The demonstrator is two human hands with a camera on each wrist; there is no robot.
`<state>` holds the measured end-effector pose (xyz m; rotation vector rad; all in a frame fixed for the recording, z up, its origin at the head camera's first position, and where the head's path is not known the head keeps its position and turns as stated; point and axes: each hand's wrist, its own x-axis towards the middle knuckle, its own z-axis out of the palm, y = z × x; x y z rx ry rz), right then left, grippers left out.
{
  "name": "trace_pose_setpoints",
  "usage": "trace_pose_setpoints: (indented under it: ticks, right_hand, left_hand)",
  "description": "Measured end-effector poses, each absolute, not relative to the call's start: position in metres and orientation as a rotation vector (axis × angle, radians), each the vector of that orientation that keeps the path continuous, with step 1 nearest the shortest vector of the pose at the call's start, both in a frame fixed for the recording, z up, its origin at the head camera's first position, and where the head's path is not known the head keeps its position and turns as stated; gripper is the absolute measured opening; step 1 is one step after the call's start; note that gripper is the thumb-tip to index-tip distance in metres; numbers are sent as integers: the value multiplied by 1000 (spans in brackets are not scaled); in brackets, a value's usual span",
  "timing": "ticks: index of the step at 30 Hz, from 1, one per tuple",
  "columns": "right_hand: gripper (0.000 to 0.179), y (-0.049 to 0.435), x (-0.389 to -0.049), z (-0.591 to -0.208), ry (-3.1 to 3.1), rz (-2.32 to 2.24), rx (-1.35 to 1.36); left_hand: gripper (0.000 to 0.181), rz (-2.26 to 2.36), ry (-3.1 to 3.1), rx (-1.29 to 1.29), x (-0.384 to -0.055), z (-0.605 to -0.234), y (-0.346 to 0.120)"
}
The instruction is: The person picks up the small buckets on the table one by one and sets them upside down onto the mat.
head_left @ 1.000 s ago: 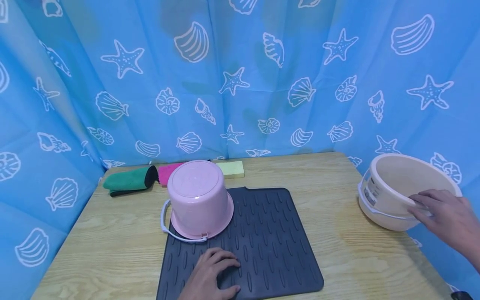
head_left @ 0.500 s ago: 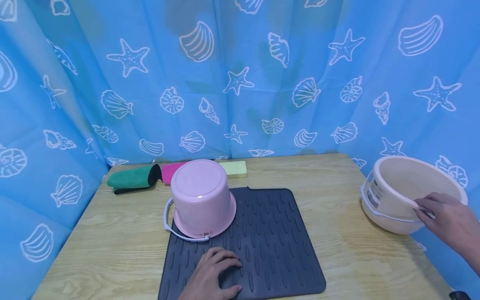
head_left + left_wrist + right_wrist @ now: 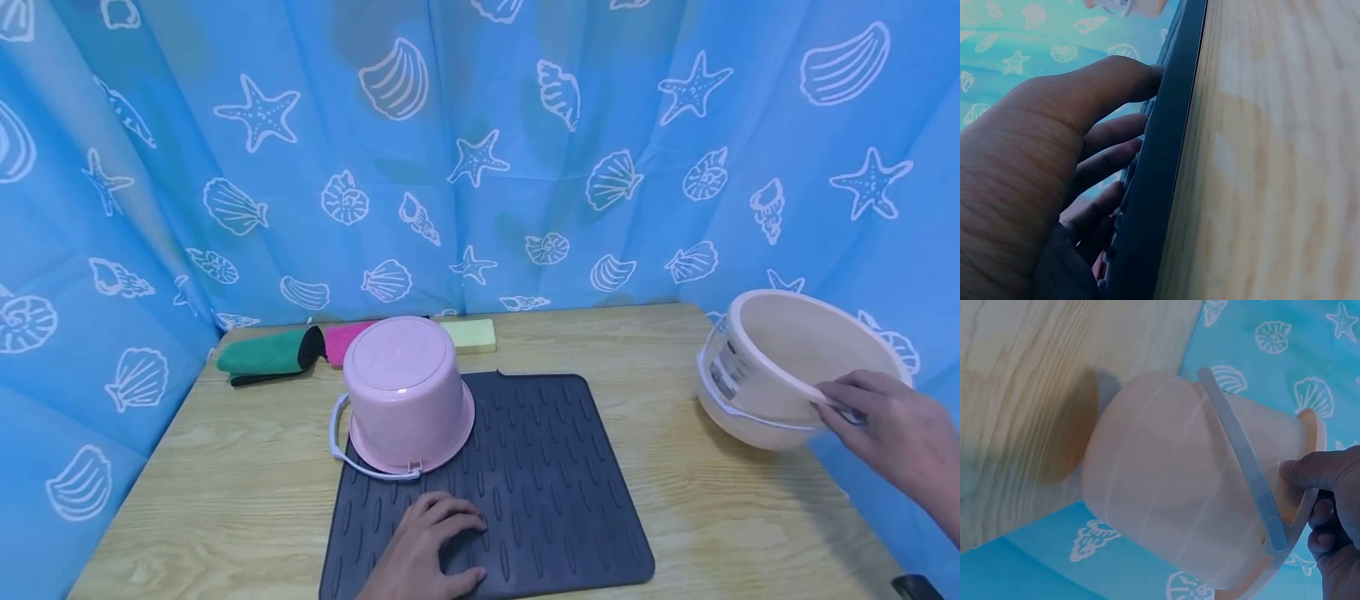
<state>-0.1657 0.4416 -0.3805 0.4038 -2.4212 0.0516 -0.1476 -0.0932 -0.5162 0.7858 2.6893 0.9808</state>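
A cream bucket (image 3: 757,375) with a pale handle (image 3: 1247,462) is at the table's right edge, tilted. My right hand (image 3: 892,425) pinches its rim, thumb outside and fingers inside, as the right wrist view shows. The bucket's base looks raised off the wood, with a shadow beside it. My left hand (image 3: 427,546) rests with loosely bent fingertips on the dark ribbed mat (image 3: 555,483) and holds nothing. Upside down on the mat's back left stands a pink bucket (image 3: 405,400), its pale handle hanging down at the left.
Behind the pink bucket lie a rolled green cloth (image 3: 262,352), a pink cloth (image 3: 348,340) and a pale yellow block (image 3: 472,335). Blue shell-patterned curtains (image 3: 487,217) surround the wooden table (image 3: 187,483). A small black object (image 3: 915,587) shows at lower right.
The cream bucket, pinched by my right hand, has shifted a little left and up off the table. My left hand and the pink bucket stay put.
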Motion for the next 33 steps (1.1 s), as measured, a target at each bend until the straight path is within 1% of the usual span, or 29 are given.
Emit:
trace_pose_setpoints:
  ticks: [17,33]
  right_hand:
    - [91,404,-169,-364,-2389,106,525]
    - [78,375,-173,-361,-2311,180,644]
  left_hand:
    - [39,982,2655,760,-150,-514,-93]
    - [38,983,2681,799,-149,-516,-94]
